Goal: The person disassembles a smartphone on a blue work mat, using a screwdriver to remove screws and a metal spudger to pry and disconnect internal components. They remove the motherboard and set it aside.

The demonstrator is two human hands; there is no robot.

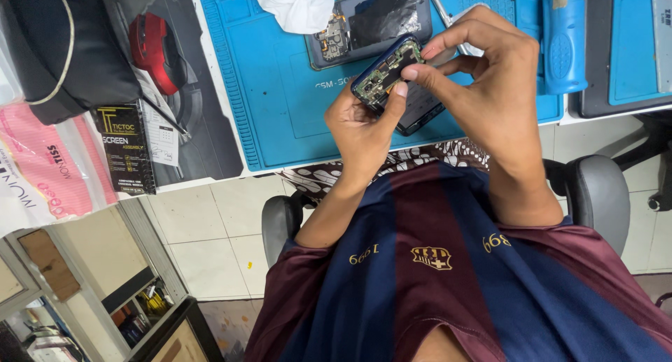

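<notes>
I see the opened phone [392,82] held up over the blue mat [280,117]. L hand [364,128] wraps its lower end, thumb pressed on the edge to steady it. R hand [483,75] pinches fingertips at the exposed board (prob. a small part, can't tell). Second phone [371,23] lies behind.

Red mouse [155,51] on dark pad, white cloth [297,5] and blue screwdriver handle [563,37] on blue mat [280,89].

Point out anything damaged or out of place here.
The phone held between the left hand and right hand has its back off, circuit board exposed. A second opened phone lies on the blue mat.
</notes>
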